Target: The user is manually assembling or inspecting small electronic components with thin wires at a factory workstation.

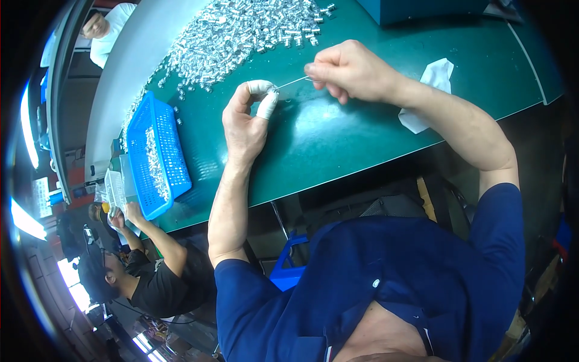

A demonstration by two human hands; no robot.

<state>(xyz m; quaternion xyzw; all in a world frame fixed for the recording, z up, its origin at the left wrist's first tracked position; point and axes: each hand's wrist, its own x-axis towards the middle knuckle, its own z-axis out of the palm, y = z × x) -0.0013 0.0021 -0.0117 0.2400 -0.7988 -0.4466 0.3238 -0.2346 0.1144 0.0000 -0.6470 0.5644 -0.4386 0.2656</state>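
Observation:
My left hand (244, 123) wears white covers on its thumb and index finger. Those two fingertips pinch a small shiny metal piece (275, 90), mostly hidden between them. From the right, my right hand (356, 72) grips a thin, straight metal rod (292, 82) between thumb and fingers. The rod's far end reaches the piece at my left fingertips; whether it enters the piece is too small to tell. Both hands are raised over the green table (338, 139). Beyond them lies a large heap of small silvery metal parts (235, 45).
Left of my forearm stands a blue plastic basket (173, 151) with similar parts inside. A white cloth (437, 75) lies under my right forearm. A teal box (422, 9) sits at the back right. One co-worker (163, 283) works at the left; another person (111, 30) is farther back.

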